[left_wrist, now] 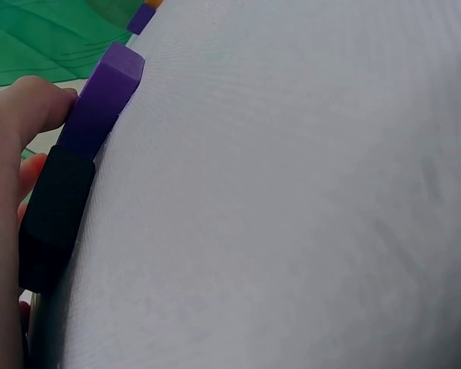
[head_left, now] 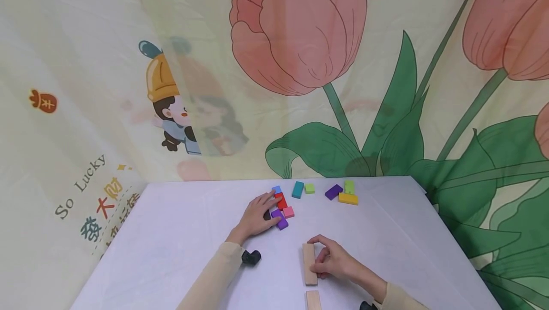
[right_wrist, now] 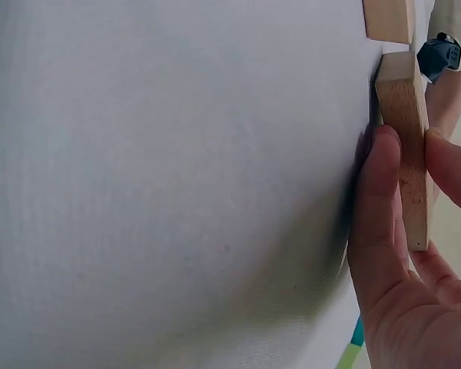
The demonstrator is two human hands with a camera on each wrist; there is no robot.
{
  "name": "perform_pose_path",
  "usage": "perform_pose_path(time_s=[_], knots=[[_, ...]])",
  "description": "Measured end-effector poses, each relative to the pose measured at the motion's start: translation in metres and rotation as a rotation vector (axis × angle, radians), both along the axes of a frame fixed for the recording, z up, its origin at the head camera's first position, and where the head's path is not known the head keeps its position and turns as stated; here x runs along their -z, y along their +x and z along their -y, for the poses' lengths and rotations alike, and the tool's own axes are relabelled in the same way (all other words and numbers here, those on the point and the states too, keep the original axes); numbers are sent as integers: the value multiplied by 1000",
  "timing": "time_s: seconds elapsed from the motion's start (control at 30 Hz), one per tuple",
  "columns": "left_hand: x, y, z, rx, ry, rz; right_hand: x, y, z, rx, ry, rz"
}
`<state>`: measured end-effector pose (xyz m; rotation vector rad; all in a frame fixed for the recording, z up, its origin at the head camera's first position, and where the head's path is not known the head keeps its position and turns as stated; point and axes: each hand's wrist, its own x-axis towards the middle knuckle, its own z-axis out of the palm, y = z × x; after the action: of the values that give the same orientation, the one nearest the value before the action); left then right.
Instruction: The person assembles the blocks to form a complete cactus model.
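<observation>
My left hand (head_left: 256, 215) lies spread over a cluster of small blocks, its fingers extended. Under and beside the fingers are a blue block (head_left: 277, 189), a red block (head_left: 281, 201), a pink block (head_left: 289, 212), a purple block (head_left: 280, 221) and a black block (head_left: 267, 215). In the left wrist view the thumb touches the purple block (left_wrist: 106, 96), which sits end to end with the black block (left_wrist: 58, 200). My right hand (head_left: 336, 258) pinches a plain wooden block (head_left: 309, 265) by its long sides, thumb opposite the fingers.
A second wooden block (head_left: 313, 300) lies nearer the front, in line with the held one. Toward the back edge are a teal block (head_left: 298, 189), a green block (head_left: 310, 188), another purple block (head_left: 333, 192), a light green block (head_left: 349, 186) and a yellow block (head_left: 348, 199).
</observation>
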<state>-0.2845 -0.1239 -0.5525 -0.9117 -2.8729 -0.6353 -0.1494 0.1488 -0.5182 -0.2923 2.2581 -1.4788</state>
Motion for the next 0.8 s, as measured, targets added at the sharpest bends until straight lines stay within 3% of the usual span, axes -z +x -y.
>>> perform_pose_path(time_s=[0.47, 0.8], knots=[[1, -1, 0, 6, 2, -14, -3, 7, 0, 4, 39, -23], [0, 0, -1, -4, -11, 5, -1, 8, 0, -27, 143, -84]])
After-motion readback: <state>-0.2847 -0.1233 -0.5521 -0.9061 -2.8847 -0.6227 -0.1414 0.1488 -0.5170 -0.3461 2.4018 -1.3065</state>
